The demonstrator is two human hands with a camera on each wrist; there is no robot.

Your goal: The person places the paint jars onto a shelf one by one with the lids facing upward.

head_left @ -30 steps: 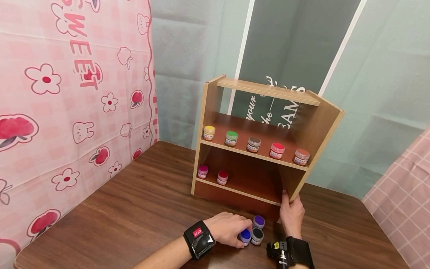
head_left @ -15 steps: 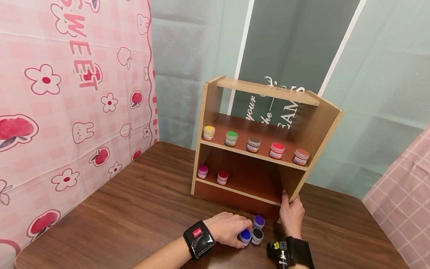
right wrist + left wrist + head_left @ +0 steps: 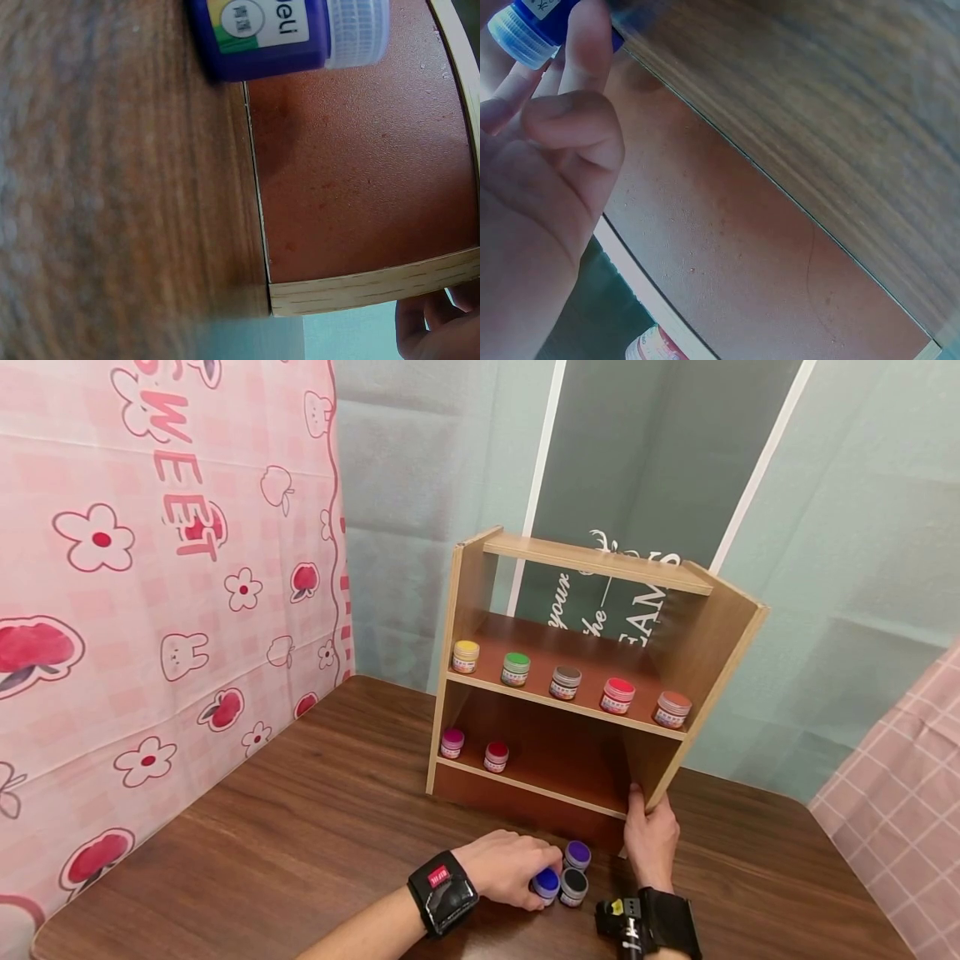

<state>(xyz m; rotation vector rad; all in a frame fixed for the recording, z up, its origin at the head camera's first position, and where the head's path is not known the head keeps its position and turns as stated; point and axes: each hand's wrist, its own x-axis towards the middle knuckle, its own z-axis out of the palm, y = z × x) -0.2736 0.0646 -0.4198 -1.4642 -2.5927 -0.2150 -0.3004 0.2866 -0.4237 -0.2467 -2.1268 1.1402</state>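
Observation:
My left hand [image 3: 510, 868] pinches a small blue-lidded paint jar [image 3: 546, 885] at the table's front. In the left wrist view the thumb and fingers close around this blue paint jar [image 3: 525, 37]. Right beside it stand a purple-lidded jar [image 3: 577, 855] and a black-lidded jar [image 3: 573, 887]. My right hand [image 3: 651, 837] grips the lower right side panel of a small wooden shelf [image 3: 540, 793], thumb on the inner side. In the right wrist view the fingers [image 3: 442, 330] wrap behind the panel edge, and a purple paint jar [image 3: 262, 37] stands before the shelf's base.
On the upper shelf board stand several jars: yellow [image 3: 466, 657], green [image 3: 516, 668], brown [image 3: 566, 682], red [image 3: 618, 695] and orange-brown [image 3: 672, 709]. The lower board holds a magenta jar [image 3: 452, 742] and a dark red jar [image 3: 497, 757] at its left. Curtains surround the wooden table [image 3: 262, 852].

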